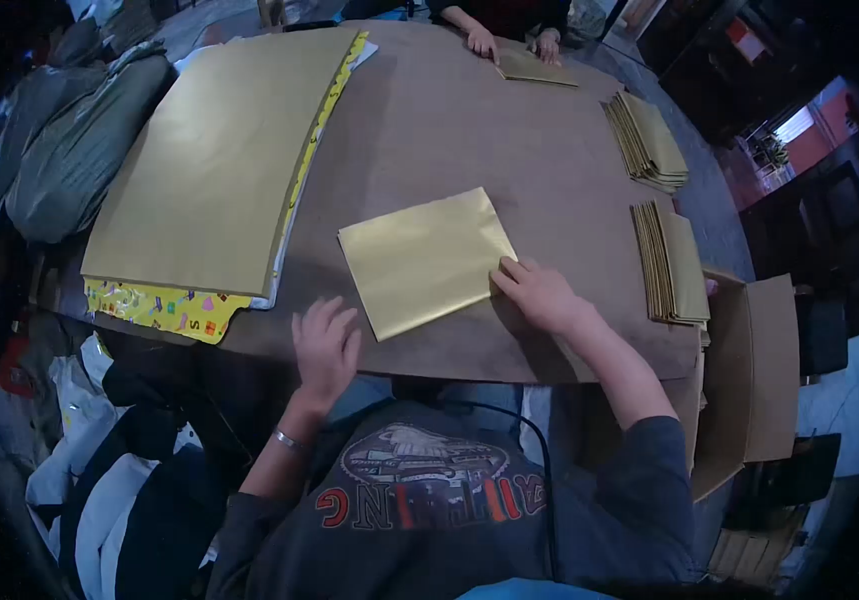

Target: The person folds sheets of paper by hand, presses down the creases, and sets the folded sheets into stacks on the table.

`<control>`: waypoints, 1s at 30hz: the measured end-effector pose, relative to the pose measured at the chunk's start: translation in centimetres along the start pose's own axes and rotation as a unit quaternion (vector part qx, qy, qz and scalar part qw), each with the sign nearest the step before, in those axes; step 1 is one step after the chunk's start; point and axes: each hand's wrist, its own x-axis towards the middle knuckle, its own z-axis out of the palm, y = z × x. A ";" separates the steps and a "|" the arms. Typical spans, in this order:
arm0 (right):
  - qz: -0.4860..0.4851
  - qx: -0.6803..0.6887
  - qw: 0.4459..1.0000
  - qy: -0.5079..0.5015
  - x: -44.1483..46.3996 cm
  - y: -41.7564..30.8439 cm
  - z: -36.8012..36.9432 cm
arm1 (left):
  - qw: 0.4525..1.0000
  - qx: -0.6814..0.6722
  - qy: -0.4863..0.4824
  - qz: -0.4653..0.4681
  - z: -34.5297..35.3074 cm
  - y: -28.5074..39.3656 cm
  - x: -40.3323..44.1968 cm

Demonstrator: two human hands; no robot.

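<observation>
A folded gold sheet [427,262] lies at a slight tilt near the table's front edge. My right hand [539,292] rests on its right side, thumb and fingers at the edge, fingers bent but not wrapped round it. Left of the sheet's lower left corner, my left hand [326,345] hovers by the table edge with its fingers apart, holding nothing. On the left lies a large stack of flat gold sheets [219,150], above yellow patterned paper [164,308].
Two stacks of folded gold paper, a back one [654,140] and a front one [684,265], stand at the table's [409,130] right. Across it, another person's hands [514,45] touch a gold sheet [539,69]. An open cardboard box [767,365] stands at right.
</observation>
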 end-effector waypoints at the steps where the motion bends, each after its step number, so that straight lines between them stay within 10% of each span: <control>1: 0.004 -0.011 0.999 -0.044 0.3 -0.1 -0.5 | 1.000 -0.004 -0.016 -0.001 -0.4 0.3 0.2; 8: 0.003 -0.038 0.999 -0.003 1.4 1.4 1.8 | 0.983 -0.044 -0.165 0.066 1.3 4.0 2.8; 17: 0.156 -0.097 0.958 0.221 -0.6 6.1 -2.2 | 0.988 -0.143 0.002 0.049 1.0 1.2 3.0; 25: 0.383 -0.306 0.753 0.439 -15.0 16.5 -18.3 | 0.995 -0.094 -0.012 0.023 2.1 0.6 2.6; 30: 0.331 -0.442 0.728 0.407 -20.3 17.8 -15.4 | 0.997 -0.070 -0.015 0.028 1.8 1.2 2.8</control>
